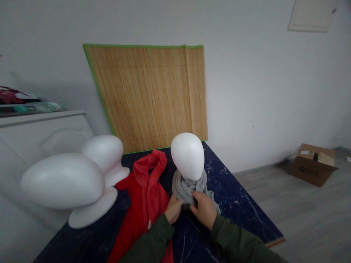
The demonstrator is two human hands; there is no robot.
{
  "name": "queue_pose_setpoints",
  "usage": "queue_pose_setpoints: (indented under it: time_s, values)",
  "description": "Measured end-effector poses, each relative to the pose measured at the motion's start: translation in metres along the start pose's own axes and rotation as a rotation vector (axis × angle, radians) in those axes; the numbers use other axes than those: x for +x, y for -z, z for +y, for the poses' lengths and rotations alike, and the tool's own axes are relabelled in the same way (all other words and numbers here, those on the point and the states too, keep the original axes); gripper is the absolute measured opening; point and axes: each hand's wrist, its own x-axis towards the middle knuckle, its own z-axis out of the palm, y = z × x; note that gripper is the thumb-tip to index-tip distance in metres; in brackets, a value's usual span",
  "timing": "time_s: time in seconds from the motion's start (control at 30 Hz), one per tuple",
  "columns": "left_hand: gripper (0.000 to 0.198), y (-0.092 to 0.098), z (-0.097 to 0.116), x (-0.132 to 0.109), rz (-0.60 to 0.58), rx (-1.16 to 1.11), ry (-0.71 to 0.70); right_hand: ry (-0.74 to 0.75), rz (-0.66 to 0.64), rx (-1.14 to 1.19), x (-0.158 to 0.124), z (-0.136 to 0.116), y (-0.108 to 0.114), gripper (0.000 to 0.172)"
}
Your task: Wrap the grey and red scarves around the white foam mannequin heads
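A gray scarf (179, 188) circles the neck of a white mannequin head (188, 155) on the blue table (236, 197). As I watch, the right hand (206, 210) pinches its front folds; the left hand (173, 210) touches its lower edge (fingers tucked from sight, so I cannot tell its grip). The cloth looks light, soft and hardly slippery, best held by those bunched front layers. Beside it lies a red garment (139, 204); behind, a bamboo mat (153, 95).

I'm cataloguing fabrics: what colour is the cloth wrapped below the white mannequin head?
The cloth is grey; it shows in the head view.
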Motion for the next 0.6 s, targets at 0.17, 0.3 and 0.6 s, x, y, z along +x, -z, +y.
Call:
queue_pose_setpoints:
  time_s: [0.17,0.3,0.6]
  values:
    - [0.047,0.024,0.014,0.016,0.068,-0.101,0.086,-0.228,0.184,0.252,0.018,0.041,0.021,0.006]
    - [0.047,0.045,0.015,0.029,0.136,-0.096,0.082,-0.373,0.268,0.35,0.043,0.075,0.03,0.011]
    - [0.041,0.047,0.0,0.034,0.126,-0.013,0.086,-0.458,0.328,0.446,0.075,0.078,-0.003,0.009]
